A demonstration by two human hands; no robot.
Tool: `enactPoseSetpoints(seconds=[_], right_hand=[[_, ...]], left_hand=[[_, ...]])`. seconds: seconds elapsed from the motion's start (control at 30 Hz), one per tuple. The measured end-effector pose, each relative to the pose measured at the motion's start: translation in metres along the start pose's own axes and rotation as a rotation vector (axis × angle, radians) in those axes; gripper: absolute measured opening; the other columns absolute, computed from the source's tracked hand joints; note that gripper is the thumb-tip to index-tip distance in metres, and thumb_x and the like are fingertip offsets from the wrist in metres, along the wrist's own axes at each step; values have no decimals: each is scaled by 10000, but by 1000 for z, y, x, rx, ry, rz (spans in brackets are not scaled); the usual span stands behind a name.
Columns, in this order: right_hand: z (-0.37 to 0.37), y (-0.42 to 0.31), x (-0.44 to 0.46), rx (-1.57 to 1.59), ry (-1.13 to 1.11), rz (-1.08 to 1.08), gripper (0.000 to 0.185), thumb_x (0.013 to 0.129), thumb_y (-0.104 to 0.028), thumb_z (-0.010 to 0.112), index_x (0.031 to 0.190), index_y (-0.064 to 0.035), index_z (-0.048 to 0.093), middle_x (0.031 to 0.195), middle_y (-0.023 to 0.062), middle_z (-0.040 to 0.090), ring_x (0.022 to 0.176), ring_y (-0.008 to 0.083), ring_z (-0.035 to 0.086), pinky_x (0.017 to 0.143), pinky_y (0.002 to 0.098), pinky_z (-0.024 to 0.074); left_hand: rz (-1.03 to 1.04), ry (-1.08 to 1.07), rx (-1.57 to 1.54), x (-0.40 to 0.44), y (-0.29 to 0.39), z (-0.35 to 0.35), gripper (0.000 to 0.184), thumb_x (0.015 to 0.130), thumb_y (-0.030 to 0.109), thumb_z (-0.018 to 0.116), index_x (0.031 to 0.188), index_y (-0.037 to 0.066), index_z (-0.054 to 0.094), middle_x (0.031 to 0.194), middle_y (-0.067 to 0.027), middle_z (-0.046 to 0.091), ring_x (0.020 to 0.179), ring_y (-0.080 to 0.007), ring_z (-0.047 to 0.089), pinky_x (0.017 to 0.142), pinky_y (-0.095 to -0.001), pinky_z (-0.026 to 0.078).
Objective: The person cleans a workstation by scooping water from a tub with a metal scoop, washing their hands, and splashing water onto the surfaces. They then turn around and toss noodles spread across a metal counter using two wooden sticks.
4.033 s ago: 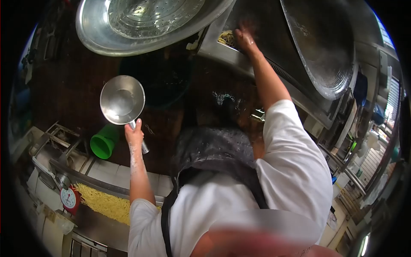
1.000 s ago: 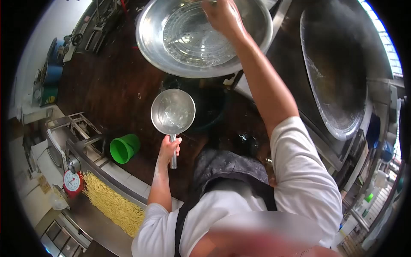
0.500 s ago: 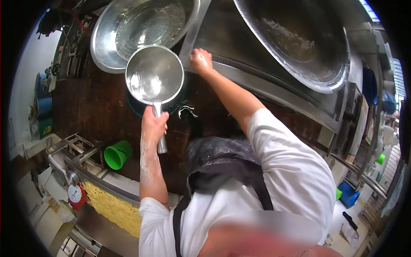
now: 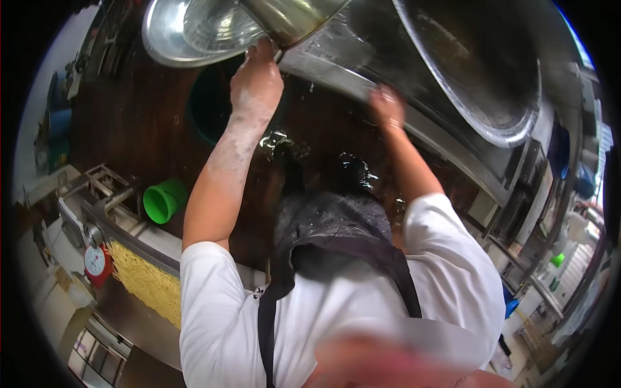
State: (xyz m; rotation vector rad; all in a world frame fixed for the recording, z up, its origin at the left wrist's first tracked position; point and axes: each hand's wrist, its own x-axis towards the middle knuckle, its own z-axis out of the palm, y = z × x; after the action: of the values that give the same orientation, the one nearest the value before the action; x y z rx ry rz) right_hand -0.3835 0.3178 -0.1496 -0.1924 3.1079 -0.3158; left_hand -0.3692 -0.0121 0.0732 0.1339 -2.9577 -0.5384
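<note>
Ladle (image 4: 294, 19) tilted over the counter (image 4: 330, 74), left hand (image 4: 257, 84) fingers closed round its handle; looks like water being tipped out, so the move calls for a steady wrist. Right hand (image 4: 388, 107) is by the front edge (blurred, can't tell if fingers are spread or together). Basin rim (image 4: 165, 45) and wok rim (image 4: 508, 139) bound the sides; more room over the floor (image 4: 149, 123).

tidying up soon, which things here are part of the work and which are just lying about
Seemingly in use:
metal scoop, tipped in the left hand's grip
metal counter by the right hand
steel basin and big round pan, likely

Apparently lying about:
green bucket
red scale
yellow noodles, away from both hands
</note>
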Motion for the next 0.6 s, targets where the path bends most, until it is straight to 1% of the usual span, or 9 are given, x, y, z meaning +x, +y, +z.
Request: enactPoseSetpoints(seconds=[0.1,0.13,0.23,0.27,0.33,0.4,0.43,0.47,0.6], right_hand=[[-6,126,-62,-585,-121,60,202,927,-197,498,901,-83,662,871,144,654,822,333,648,671,463,513],[-6,167,-83,-433,-51,224,210,927,-201,496,911,-67,656,890,166,662,797,351,648,677,468,513],[-6,146,-87,-645,654,255,254,946,-227,486,951,-54,672,936,197,669,862,395,636,768,497,488],[11,144,-71,-351,233,396,269,945,-254,499,1001,-61,678,1002,174,664,962,390,615,834,523,456],[39,42,-26,-712,-14,210,343,939,-268,506,1150,-31,636,1205,208,646,1171,337,583,983,574,397],[31,-90,36,-102,216,64,409,926,-363,524,1141,-35,642,1135,187,664,1105,354,598,951,516,422],[35,-136,62,-67,234,-93,421,941,-400,496,1109,-39,632,1104,192,649,1073,375,587,925,512,429],[20,-189,84,-142,5,-30,424,956,-393,486,1139,-31,611,1103,182,633,1072,368,573,911,506,430],[38,-199,97,-111,116,-157,410,955,-368,512,1164,-22,580,1088,157,616,1062,354,558,892,488,423]], left_hand=[[-73,181,-145,-25,-81,-12,393,892,161,632,1231,8,503,1104,-239,632,1018,-452,613,817,-514,514],[-152,196,-194,-42,-111,-11,394,900,177,634,1225,0,499,1087,-250,629,1019,-453,610,831,-503,511],[-475,221,-373,-99,-183,2,425,928,238,640,1227,-22,485,1117,-285,625,1044,-478,593,870,-507,480],[-582,191,-364,-118,-207,16,430,935,258,632,1225,-25,486,1128,-290,626,1054,-480,591,875,-511,477],[-780,65,-336,-147,-252,65,460,946,316,613,1218,-34,489,1118,-297,634,1063,-485,588,876,-517,474],[-882,-205,-287,-150,-279,115,496,943,342,604,1218,-55,490,1114,-304,633,1073,-470,596,894,-509,483],[-880,-344,-237,-148,-297,151,496,942,333,603,1221,-62,493,1127,-304,628,1077,-461,602,904,-497,492],[-817,-444,-171,-145,-314,192,462,945,302,587,1217,-61,502,1148,-295,624,1080,-442,613,917,-481,500],[-810,-700,-36,-130,-392,374,392,929,219,556,1211,-54,545,1197,-265,612,1084,-390,641,933,-447,528]])
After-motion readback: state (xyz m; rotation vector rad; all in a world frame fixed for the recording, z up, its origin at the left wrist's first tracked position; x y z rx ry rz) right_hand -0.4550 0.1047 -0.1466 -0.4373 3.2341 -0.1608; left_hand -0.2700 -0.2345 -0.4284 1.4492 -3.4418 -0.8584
